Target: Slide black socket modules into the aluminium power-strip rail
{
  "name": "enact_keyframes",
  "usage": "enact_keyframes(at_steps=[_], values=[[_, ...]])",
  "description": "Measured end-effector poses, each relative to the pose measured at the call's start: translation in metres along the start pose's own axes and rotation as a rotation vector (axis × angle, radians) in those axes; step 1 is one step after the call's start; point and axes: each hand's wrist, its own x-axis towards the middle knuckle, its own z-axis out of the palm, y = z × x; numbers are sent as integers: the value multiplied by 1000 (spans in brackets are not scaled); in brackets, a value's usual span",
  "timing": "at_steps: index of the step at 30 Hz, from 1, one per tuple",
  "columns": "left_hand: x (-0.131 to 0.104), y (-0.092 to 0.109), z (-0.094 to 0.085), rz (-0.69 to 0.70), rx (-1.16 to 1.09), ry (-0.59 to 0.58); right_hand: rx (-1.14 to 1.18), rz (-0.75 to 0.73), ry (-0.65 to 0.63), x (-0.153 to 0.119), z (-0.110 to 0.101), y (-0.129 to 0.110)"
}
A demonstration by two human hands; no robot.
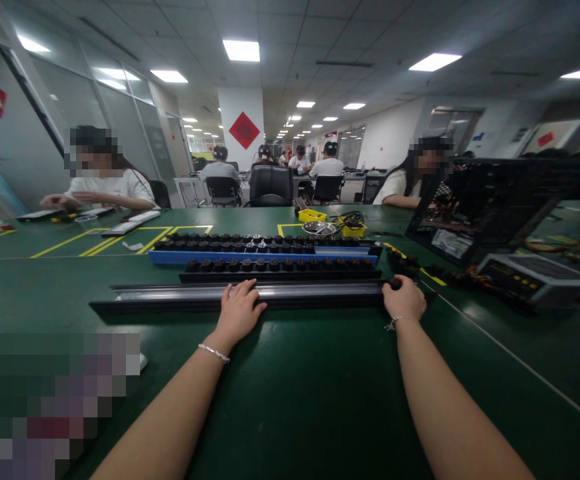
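Note:
A long black channel rail point(315, 293) with a shiny grey inside lies across the green table in front of me. My left hand point(240, 310) rests on the rail left of its middle, fingers spread and stretched over it. At the rail's right end, my right hand point(405, 300) is closed, pinching a small black round part point(395, 283) whose exact kind I cannot make out. Just behind lies a black rail point(280, 274) filled with a row of similar black round parts. Farther back is a blue rail point(345, 252) with more of them.
To the right stand an open black computer case point(490, 207) and a power supply box point(540, 280) with cables. A metal bowl point(319, 228) and yellow bins point(313, 215) sit at the back. Two people point(113, 190) point(400, 187) sit across the table.

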Motion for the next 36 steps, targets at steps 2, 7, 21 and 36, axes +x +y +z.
enact_keyframes(at_steps=[2,7,21,36], values=[[0,0,0,1,-1,1,0,11,-3,1,0,0],[0,0,-1,-5,-7,-8,-8,21,-12,3,-1,2],[0,1,-2,-9,-14,-12,-11,77,-8,1,-7,0],[-3,-2,-3,1,-26,-6,-7,132,-57,0,-11,1]])
